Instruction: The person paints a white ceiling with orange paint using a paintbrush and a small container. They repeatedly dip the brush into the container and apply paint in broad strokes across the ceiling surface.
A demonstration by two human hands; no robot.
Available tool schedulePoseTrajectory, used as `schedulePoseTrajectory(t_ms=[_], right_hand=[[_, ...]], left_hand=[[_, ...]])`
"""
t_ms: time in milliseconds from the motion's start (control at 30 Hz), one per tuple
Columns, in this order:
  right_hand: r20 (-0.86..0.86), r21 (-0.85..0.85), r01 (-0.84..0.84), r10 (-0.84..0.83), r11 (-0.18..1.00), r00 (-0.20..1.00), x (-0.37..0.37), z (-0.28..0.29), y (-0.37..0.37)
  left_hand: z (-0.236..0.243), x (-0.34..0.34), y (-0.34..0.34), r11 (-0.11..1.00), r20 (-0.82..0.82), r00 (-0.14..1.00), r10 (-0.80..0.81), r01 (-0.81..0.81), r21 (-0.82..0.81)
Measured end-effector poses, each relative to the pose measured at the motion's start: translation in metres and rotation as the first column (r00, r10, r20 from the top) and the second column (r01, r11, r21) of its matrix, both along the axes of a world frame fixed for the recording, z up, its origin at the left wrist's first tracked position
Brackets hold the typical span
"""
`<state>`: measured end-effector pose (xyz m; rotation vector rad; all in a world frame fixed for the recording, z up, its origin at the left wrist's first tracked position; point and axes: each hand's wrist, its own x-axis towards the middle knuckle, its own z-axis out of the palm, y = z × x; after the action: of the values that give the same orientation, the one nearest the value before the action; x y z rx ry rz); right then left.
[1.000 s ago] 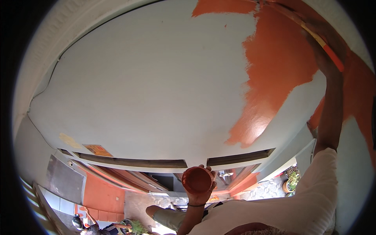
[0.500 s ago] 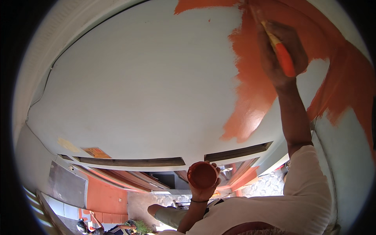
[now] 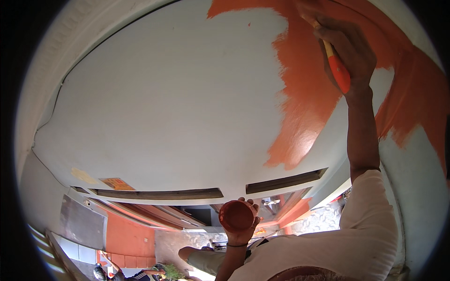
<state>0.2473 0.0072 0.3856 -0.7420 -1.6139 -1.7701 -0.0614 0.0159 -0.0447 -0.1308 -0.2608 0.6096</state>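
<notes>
My right hand [image 3: 354,54], raised at the upper right, is closed around a paintbrush [image 3: 339,74] with a red-and-pale wooden handle. The bristle end meets the wall in fresh orange paint [image 3: 304,100], where it is blurred. Pale grey wall [image 3: 178,103] spreads left of the ragged paint edge, and a small unpainted patch shows beside my right wrist. Low in front of my chest, my left hand [image 3: 242,236] wraps round a round paint cup [image 3: 236,216], its inside coated reddish orange. Fingers show along the cup's right side.
Two long dark slots [image 3: 287,181] run through the wall's lower part, with a small orange sticker [image 3: 116,183] near the left one. A black cable [image 3: 60,89] follows the left edge. At the lower left, another person [image 3: 116,271] is near a green plant [image 3: 171,271].
My right hand has shifted a little to the right with the brush. The cup in my left hand has moved slightly left and down.
</notes>
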Motion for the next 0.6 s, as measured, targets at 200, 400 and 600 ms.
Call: schedulePoseTrajectory(t_ms=[200, 400, 600], right_hand=[[-0.004, 0.094, 0.258, -0.258, 0.962, 0.966, -0.022, -0.025, 0.021], [-0.050, 0.004, 0.134, -0.134, 0.991, 0.990, -0.018, -0.016, 0.013], [-0.092, -0.072, 0.066, -0.073, 0.995, 0.993, -0.001, -0.005, -0.036]], left_hand=[[-0.005, 0.005, 0.004, 1.000, 0.019, 1.000, -0.002, 0.002, -0.012], [-0.007, 0.000, 0.003, 0.999, -0.022, 0.999, 0.048, -0.048, -0.020], [-0.009, -0.004, 0.007, 0.998, -0.030, 0.997, 0.064, -0.065, -0.009]])
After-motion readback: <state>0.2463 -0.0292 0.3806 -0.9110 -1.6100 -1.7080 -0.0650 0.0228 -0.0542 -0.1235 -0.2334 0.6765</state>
